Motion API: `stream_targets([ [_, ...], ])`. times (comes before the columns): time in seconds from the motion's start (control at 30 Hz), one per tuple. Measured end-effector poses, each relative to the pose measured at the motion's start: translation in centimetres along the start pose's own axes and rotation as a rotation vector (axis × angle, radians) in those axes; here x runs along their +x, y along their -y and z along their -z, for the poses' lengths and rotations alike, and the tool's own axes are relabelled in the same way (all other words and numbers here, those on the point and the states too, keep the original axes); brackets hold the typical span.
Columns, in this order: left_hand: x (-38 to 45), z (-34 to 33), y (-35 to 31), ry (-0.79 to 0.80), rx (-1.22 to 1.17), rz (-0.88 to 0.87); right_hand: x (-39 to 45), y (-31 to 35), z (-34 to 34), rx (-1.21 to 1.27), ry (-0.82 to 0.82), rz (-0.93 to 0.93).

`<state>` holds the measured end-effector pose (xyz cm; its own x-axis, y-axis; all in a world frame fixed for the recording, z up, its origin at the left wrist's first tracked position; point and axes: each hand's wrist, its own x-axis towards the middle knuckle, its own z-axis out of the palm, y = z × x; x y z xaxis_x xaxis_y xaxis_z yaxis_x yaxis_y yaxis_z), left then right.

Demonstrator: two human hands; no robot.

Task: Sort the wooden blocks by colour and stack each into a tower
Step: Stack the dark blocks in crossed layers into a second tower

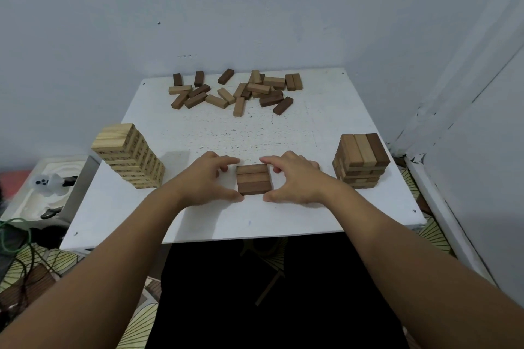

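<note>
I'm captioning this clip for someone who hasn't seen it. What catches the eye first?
Both bare hands, left hand and right hand, flank a flat row of three brown wooden blocks near the white table's front edge. A tall pale wooden tower stands left, a shorter mixed-brown tower right, and loose scattered blocks lie at the back.

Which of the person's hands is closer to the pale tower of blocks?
Left. The left hand sits just right of the pale tower. The right hand is farther off, beyond the three brown blocks both hands frame.
</note>
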<state>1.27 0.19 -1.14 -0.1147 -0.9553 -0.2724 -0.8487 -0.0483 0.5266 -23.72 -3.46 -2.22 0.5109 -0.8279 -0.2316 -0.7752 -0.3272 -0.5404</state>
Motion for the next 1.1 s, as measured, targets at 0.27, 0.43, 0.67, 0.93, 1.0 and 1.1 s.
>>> stream_targets([
  [0.27, 0.5, -0.8, 0.6, -0.043, -0.056, -0.041, 0.3, 0.4, 0.3, -0.031, -0.011, 0.025],
  [0.43, 0.1, 0.7, -0.1, -0.148, -0.061, -0.101, 0.7, 1.9, 1.7, -0.131, -0.126, 0.092],
  [0.67, 0.2, 4.5, -3.6, -0.32, -0.065, -0.216, -0.2, 3.9, 7.7, -0.266, -0.301, 0.168],
  [0.93, 2.7, 2.1, -11.3, -0.278, -0.113, -0.32, -5.5, -0.9, 13.6, -0.27, -0.28, 0.018],
  [1.0, 3.5, 0.8, -13.5, -0.255, -0.107, -0.343, -7.1, -2.7, 14.5, -0.236, -0.257, -0.032],
  [1.1, 4.5, -1.1, -16.0, -0.213, -0.107, -0.359, -8.9, -5.4, 15.2, -0.18, -0.221, -0.095],
])
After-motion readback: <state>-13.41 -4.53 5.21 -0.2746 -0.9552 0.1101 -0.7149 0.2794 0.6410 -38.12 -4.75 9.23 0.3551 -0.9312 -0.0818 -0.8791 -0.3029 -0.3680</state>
